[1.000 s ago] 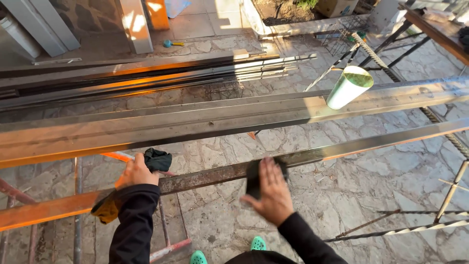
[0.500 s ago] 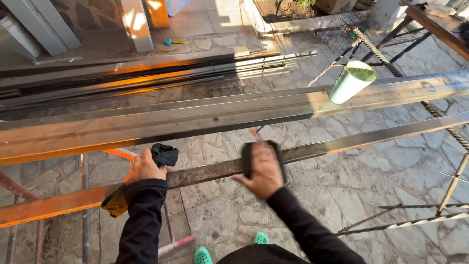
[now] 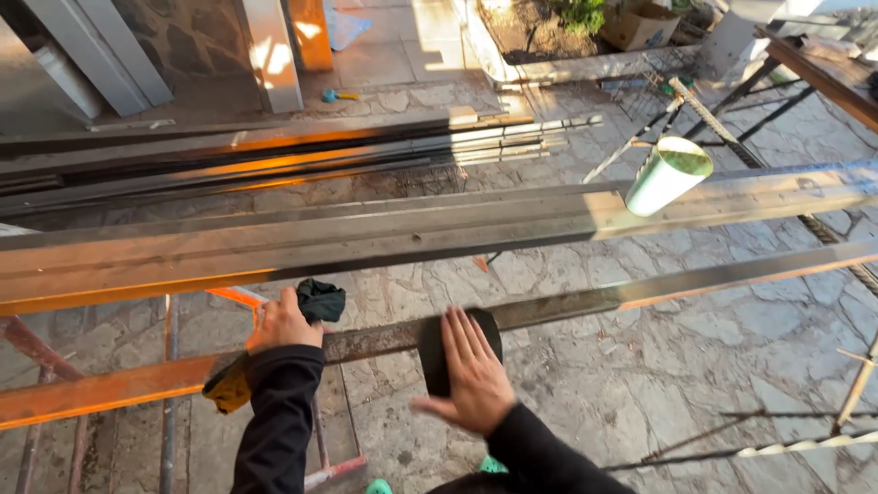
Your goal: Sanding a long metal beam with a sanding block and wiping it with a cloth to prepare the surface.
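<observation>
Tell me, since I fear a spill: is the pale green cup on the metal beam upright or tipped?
Tipped. The cup leans on the wide beam, its open mouth angled up and right. Contents cannot be told.

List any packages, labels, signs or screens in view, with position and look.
Cardboard box: top right beside the planter, open, brown, rectangular.
Cup: on the wide metal beam, tilted, pale green cylinder; no label visible.
No signs or screens visible.
</observation>
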